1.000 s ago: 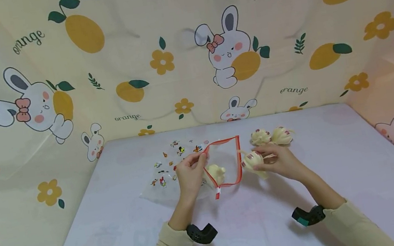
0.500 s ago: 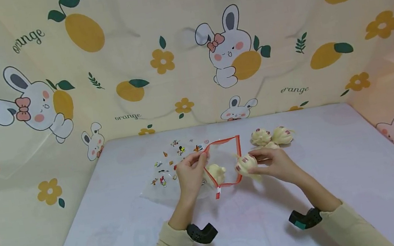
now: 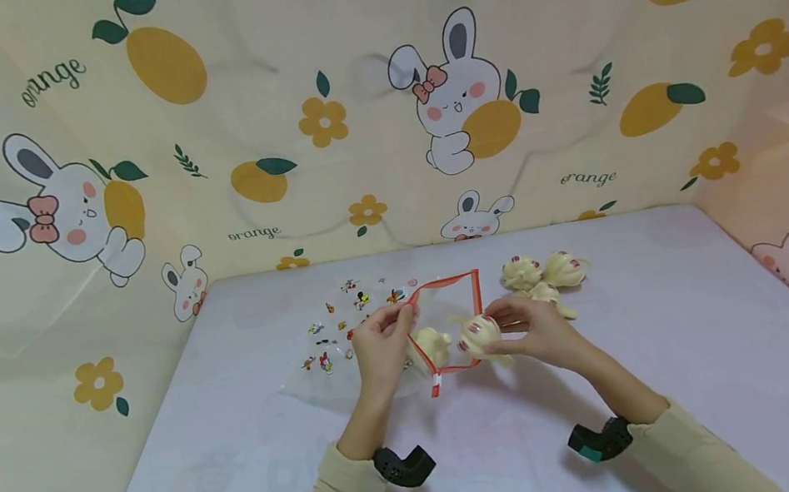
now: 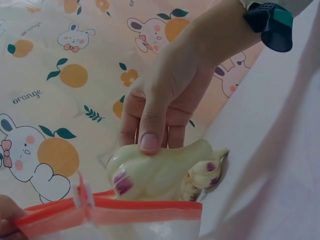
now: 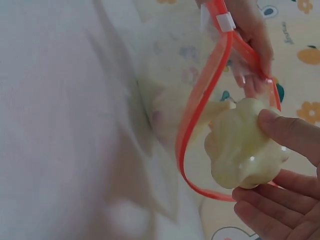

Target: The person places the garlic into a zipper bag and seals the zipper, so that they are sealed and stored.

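My left hand (image 3: 382,350) pinches the top edge of a clear zip bag (image 3: 478,291) printed with small cartoon figures. Its red zip rim gapes wide toward the right, with a white slider (image 5: 225,22) on it. One pale garlic bulb (image 3: 433,348) lies inside the bag, seen through the plastic. Between thumb and fingers, my right hand (image 3: 547,334) holds a second garlic bulb (image 3: 479,335) with purple streaks. That bulb overlaps the bag's mouth in the head view. From the left wrist, the held garlic stands just beyond the red rim, my thumb on top of it.
Three more garlic bulbs (image 3: 565,271) sit clustered toward the back right of the white-covered table (image 3: 259,467). A patterned cloth wall (image 3: 352,50) with rabbits and oranges rises behind the table and at both sides. Each wrist wears a black camera band (image 3: 600,442).
My right hand has carried the garlic leftward, from beside the red rim to over the bag's mouth. The back bulbs show more fully now. My left hand stays put on the bag.
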A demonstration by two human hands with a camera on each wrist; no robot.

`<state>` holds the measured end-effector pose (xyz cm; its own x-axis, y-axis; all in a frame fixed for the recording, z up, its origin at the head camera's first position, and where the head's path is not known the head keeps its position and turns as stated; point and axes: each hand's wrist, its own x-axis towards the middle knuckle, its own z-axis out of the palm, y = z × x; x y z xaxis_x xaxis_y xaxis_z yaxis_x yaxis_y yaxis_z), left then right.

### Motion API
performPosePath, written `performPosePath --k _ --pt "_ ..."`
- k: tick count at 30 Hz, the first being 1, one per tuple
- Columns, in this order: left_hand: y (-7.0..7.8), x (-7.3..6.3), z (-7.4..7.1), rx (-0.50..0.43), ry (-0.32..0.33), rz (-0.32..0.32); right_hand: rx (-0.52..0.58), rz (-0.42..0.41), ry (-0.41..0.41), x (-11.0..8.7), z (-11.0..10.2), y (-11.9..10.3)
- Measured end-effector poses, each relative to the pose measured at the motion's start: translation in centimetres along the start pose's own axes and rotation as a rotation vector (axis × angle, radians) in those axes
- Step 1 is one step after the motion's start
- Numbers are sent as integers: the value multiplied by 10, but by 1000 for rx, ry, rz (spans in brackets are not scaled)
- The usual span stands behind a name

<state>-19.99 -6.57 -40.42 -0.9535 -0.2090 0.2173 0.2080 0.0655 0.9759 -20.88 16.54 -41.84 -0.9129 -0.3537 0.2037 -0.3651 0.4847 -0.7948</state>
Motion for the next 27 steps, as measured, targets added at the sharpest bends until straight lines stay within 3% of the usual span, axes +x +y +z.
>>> performPosePath --k 16,27 --pt "-4 1 1 -2 3 -4 32 -32 -51 5 16 0" --pt "-2 0 1 0 -3 -7 -131 -56 27 10 26 -2"
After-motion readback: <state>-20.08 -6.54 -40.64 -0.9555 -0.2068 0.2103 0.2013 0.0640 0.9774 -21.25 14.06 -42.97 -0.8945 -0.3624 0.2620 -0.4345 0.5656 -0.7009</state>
